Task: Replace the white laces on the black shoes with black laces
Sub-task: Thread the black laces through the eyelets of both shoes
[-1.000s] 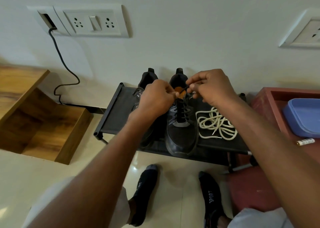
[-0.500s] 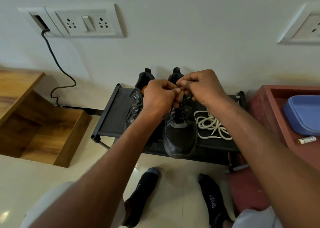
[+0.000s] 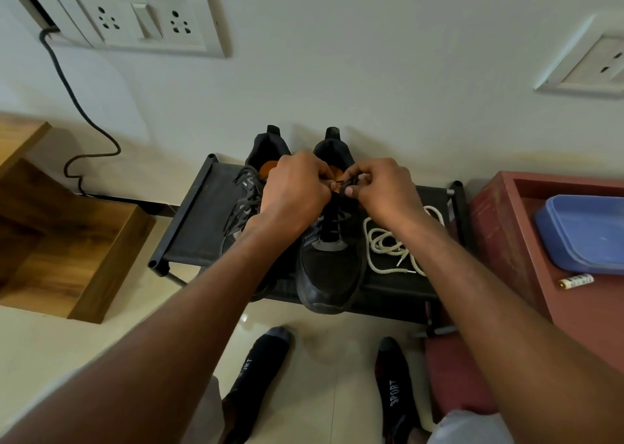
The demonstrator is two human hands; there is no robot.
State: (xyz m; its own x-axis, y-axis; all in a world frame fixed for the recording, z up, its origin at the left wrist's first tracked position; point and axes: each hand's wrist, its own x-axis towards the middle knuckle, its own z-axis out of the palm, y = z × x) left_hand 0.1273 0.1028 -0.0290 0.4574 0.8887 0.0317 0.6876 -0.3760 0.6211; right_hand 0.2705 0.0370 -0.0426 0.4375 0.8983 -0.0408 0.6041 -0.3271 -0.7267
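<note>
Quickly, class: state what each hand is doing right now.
Left hand: fingers curled, pinching the black lace over the right shoe.
Right hand: fingers curled, pinching the same lace.

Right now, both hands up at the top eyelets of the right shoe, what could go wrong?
1. The right shoe has its toe past the front edge of the black rack; a hard tug by the left hand and right hand on the black lace might tip it off.
2. The white laces lie loose just under the right forearm and could get swept off the rack.
3. The left shoe's laces hang untied, so that step may get skipped.
</note>
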